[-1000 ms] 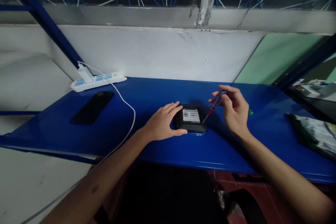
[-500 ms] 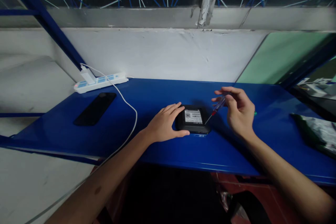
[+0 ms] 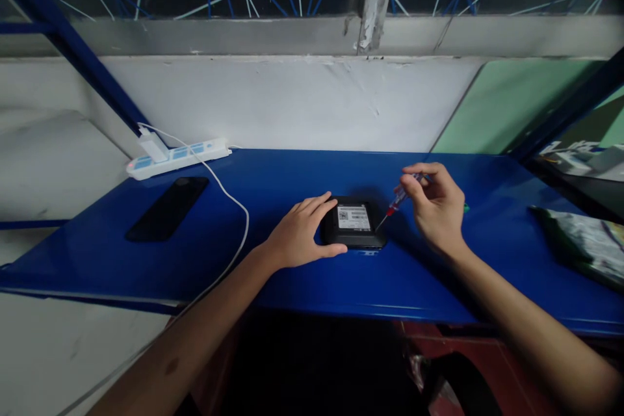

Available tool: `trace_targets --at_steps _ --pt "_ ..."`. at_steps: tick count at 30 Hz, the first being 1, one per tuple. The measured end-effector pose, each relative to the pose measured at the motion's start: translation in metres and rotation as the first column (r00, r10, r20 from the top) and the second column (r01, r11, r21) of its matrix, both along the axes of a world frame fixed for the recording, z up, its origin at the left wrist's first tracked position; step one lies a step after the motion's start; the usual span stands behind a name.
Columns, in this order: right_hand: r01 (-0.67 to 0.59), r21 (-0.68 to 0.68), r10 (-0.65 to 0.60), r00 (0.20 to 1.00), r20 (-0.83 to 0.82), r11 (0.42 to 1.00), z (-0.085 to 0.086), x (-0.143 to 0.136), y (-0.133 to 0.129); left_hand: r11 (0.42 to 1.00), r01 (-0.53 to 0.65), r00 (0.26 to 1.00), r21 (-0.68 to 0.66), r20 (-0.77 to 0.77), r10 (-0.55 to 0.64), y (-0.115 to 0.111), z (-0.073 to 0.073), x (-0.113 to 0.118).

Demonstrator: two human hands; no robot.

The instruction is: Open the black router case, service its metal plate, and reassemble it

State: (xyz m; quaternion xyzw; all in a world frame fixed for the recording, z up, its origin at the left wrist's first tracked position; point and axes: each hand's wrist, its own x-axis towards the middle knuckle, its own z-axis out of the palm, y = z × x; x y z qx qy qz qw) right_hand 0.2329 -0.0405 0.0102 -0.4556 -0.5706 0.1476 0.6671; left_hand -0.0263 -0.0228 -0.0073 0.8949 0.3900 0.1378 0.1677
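A flat black device point(image 3: 355, 240) with a white printed label point(image 3: 354, 218) lies on the blue table in front of me. My left hand point(image 3: 299, 233) grips its left side, thumb along the near edge and fingers over the far edge. In my right hand point(image 3: 436, 208) is a screwdriver point(image 3: 398, 197) with a clear handle and a red collar, held tilted between thumb and fingers. Its thin tip meets the device near the right end of the label; whether it sits in a screw hole is too small to tell. A bit of green point(image 3: 467, 207) shows behind my right hand.
A black phone point(image 3: 168, 209) lies at the left of the table point(image 3: 283, 172). Behind it stands a white power strip point(image 3: 182, 157) with a plugged-in charger point(image 3: 153, 145). Its white cable point(image 3: 242, 208) runs past my left forearm. A silvery green package point(image 3: 587, 244) lies far right.
The fingers of my right hand have closed in around the screwdriver handle, while its tip stays at the device's right side. The whole view has shifted slightly. My left hand keeps its grip.
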Motion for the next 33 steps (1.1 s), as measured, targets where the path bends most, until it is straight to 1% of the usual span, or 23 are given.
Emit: trace_targets --at_steps 4,9,11,14,16,21,24,33 --pt "-0.031 -0.016 0.031 0.999 -0.032 0.999 0.0041 -0.0033 -0.0045 1.000 -0.001 1.000 -0.017 -0.016 0.001 0.0002 -0.0004 0.0003" --pt "-0.086 -0.063 0.085 0.996 -0.014 0.994 0.0078 -0.0049 -0.0094 1.000 0.009 1.000 -0.017 -0.012 -0.009 0.0003 0.0008 0.0005" --pt "-0.074 -0.059 0.074 0.997 -0.006 0.996 0.0066 -0.0037 -0.0078 1.000 0.007 1.000 -0.013 -0.011 -0.007 0.0005 0.0009 0.0003" --pt "-0.012 -0.027 0.013 1.000 0.014 1.000 0.0040 -0.0016 -0.0042 1.000 0.004 1.000 -0.013 -0.008 -0.005 0.0006 0.0004 0.0002" --pt "-0.006 -0.014 0.006 1.000 0.007 1.000 0.0035 -0.0014 -0.0034 1.000 0.006 1.000 -0.014 0.003 -0.006 0.0004 0.0002 0.0004" --pt "-0.085 -0.059 0.083 0.996 -0.028 0.995 0.0065 -0.0031 -0.0075 1.000 0.013 1.000 -0.009 0.007 -0.013 -0.0002 0.0008 0.0009" --pt "-0.102 -0.077 0.099 0.994 -0.036 0.992 0.0066 -0.0030 -0.0084 1.000 -0.002 1.000 -0.023 -0.010 0.001 -0.0003 0.0001 0.0006" --pt "-0.028 -0.047 0.030 0.998 0.048 0.998 0.0012 0.0014 -0.0036 1.000 0.012 1.000 -0.018 0.011 -0.012 -0.0008 0.0003 0.0010"
